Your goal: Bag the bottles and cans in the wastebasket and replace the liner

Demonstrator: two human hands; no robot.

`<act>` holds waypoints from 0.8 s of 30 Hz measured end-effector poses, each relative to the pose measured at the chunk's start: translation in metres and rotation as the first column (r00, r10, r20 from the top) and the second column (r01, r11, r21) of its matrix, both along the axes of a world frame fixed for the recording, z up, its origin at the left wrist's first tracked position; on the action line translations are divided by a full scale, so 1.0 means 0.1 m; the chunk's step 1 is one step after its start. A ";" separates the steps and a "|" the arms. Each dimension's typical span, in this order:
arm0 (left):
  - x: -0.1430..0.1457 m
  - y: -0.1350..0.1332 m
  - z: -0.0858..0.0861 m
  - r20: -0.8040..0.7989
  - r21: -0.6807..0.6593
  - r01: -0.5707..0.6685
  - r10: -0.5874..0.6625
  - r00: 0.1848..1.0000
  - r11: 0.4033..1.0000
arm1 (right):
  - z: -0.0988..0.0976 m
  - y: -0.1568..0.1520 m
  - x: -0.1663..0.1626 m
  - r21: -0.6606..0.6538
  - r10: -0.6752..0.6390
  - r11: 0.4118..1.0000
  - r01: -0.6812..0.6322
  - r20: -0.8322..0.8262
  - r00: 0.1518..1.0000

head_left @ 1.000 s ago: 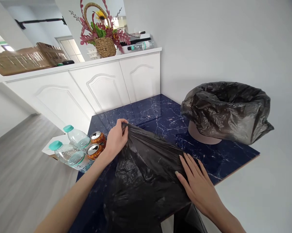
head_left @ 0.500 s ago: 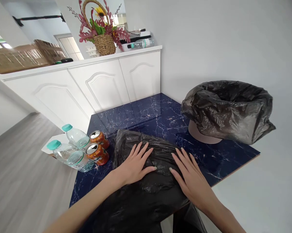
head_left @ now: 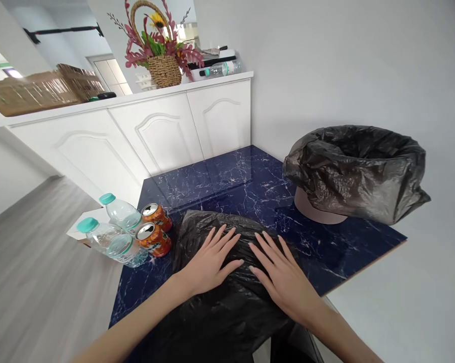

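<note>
A black plastic bag (head_left: 227, 302) lies spread over the near part of the blue marbled table (head_left: 227, 176), and its lower end hangs past the front edge. My left hand (head_left: 210, 262) rests flat on it, fingers stretched forward. To the right, my right hand (head_left: 282, 277) is also laid palm down on the bag with the fingers spread. Neither hand grips anything. Two orange drink cans (head_left: 154, 239) with opened tops stand left of the bag. Next to them are two clear bottles with teal caps (head_left: 112, 242).
A bin lined with a black bag (head_left: 355, 176) stands at the table's right, by the wall. Behind the table runs a white cabinet (head_left: 167, 136) carrying a flower basket (head_left: 165, 70), a lying bottle (head_left: 223, 68) and a cardboard box (head_left: 34, 93).
My right hand has slid left, closer to my left hand. The bag's far edge has drawn slightly toward me under the hands.
</note>
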State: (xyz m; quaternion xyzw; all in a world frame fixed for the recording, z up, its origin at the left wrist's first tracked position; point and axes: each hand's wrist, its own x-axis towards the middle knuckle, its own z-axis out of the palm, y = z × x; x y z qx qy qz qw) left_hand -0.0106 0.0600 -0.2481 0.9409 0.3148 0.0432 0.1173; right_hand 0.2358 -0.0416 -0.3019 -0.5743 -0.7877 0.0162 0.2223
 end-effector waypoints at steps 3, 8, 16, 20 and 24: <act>-0.01 0.20 -0.19 -0.016 0.017 -0.126 0.126 0.992 0.992 | -0.15 0.08 -0.01 -0.030 -0.042 0.999 0.042 0.007 0.999; -0.16 0.50 -0.30 -0.002 0.123 -0.375 0.378 0.926 0.919 | -0.28 0.10 0.04 -0.021 -0.110 0.994 0.110 0.012 0.994; -0.13 -0.45 0.09 0.010 -0.068 0.131 -0.131 0.991 0.989 | -0.29 0.08 0.06 -0.019 -0.110 0.994 0.110 0.020 0.994; -0.58 -0.73 0.00 -0.033 -0.046 0.148 -0.149 0.988 0.988 | -0.30 0.07 0.10 -0.037 -0.113 0.993 0.114 0.020 0.993; -1.14 -0.92 -0.02 -0.045 -0.029 0.052 -0.053 0.998 0.998 | -0.30 0.06 0.13 -0.046 -0.110 0.993 0.110 -0.009 0.994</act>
